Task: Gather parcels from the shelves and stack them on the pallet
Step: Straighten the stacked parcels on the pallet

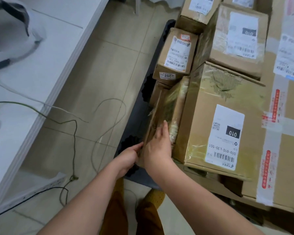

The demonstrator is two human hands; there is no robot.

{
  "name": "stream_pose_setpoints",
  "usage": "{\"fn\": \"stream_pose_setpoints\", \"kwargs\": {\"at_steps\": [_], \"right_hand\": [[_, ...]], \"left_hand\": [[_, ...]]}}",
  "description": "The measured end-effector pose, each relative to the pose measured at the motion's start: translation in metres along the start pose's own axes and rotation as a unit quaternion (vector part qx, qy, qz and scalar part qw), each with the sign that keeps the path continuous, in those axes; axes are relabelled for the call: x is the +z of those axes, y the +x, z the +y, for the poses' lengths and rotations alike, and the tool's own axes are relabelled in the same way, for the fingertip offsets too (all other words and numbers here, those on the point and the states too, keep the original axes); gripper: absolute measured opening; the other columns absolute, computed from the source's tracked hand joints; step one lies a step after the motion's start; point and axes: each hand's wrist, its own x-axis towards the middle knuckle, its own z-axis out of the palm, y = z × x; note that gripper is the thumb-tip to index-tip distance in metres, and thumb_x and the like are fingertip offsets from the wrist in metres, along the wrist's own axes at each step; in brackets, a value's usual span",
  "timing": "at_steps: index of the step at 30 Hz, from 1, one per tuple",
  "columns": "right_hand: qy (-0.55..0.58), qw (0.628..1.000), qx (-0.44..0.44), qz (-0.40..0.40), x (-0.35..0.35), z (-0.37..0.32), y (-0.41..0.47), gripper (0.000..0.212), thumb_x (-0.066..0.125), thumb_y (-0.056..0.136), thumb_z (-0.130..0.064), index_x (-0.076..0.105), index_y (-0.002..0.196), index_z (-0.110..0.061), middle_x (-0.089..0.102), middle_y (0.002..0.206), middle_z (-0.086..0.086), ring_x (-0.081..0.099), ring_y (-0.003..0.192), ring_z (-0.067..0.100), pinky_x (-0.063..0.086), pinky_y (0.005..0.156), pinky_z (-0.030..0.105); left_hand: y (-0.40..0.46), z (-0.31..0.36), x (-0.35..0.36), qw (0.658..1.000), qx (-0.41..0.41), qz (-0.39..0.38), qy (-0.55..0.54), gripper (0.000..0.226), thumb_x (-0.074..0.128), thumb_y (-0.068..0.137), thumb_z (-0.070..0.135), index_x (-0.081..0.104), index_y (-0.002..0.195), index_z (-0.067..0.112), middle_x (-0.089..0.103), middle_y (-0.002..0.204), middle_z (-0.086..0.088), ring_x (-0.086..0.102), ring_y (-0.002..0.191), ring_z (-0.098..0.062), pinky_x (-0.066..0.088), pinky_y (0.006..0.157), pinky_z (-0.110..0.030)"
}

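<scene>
A long, flat cardboard parcel (166, 106) wrapped in clear tape stands on edge at the left side of the dark pallet (136, 119). It is wedged against a big brown box (224, 116) with a "010" label. My left hand (128, 158) grips the parcel's near lower corner. My right hand (159, 146) lies flat on its upper face, fingers pointing away. Behind it sits a small labelled box (176, 53) marked "200", on top of another box. More taped boxes (234, 36) fill the pallet to the right.
A white desk (41, 65) runs along the left, with a headset and cables on it. Thin cables (98, 119) loop over the tiled floor between desk and pallet. A white power strip (46, 185) lies on the floor near my legs.
</scene>
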Motion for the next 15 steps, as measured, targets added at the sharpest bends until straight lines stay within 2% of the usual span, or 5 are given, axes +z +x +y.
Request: {"fn": "stream_pose_setpoints", "kwargs": {"at_steps": [5, 8, 11, 15], "right_hand": [[-0.006, 1.000, -0.004, 0.007, 0.001, 0.001, 0.000, 0.069, 0.035, 0.100, -0.051, 0.027, 0.154, -0.009, 0.021, 0.159, 0.023, 0.001, 0.146, 0.050, -0.011, 0.110, 0.068], [0.011, 1.000, -0.010, 0.015, -0.001, 0.005, -0.001, 0.064, 0.034, 0.102, -0.047, 0.030, 0.152, -0.008, 0.025, 0.158, 0.021, 0.005, 0.147, 0.048, -0.007, 0.114, 0.063], [0.085, 0.995, -0.031, 0.044, -0.008, 0.015, -0.007, 0.052, 0.035, 0.104, -0.033, 0.037, 0.148, -0.005, 0.036, 0.153, 0.021, 0.019, 0.146, 0.042, 0.004, 0.118, 0.054], [0.174, 0.976, -0.058, 0.115, -0.027, 0.040, -0.024, 0.051, 0.046, 0.101, -0.025, 0.038, 0.147, -0.004, 0.029, 0.155, 0.024, 0.021, 0.145, 0.038, 0.013, 0.120, 0.048]], "left_hand": [[0.000, 0.002, -0.002, 1.000, 0.001, -0.005, 0.024, 0.066, 0.041, 0.098, -0.002, 0.034, 0.151, 0.037, 0.045, 0.150, 0.006, 0.040, 0.136, -0.017, 0.032, 0.111, -0.033], [-0.004, 0.006, -0.001, 0.999, 0.000, -0.002, 0.044, 0.064, 0.040, 0.100, 0.000, 0.031, 0.152, 0.037, 0.043, 0.151, 0.004, 0.037, 0.139, -0.020, 0.030, 0.111, -0.034], [-0.011, 0.012, -0.002, 0.998, -0.003, 0.011, 0.059, 0.058, 0.037, 0.102, 0.002, 0.036, 0.150, 0.034, 0.049, 0.146, -0.001, 0.042, 0.135, -0.021, 0.033, 0.109, -0.034], [-0.026, 0.037, -0.015, 0.996, 0.008, 0.075, 0.053, 0.058, 0.032, 0.101, -0.002, 0.038, 0.150, 0.029, 0.045, 0.150, -0.001, 0.037, 0.139, -0.024, 0.028, 0.114, -0.044]]}}
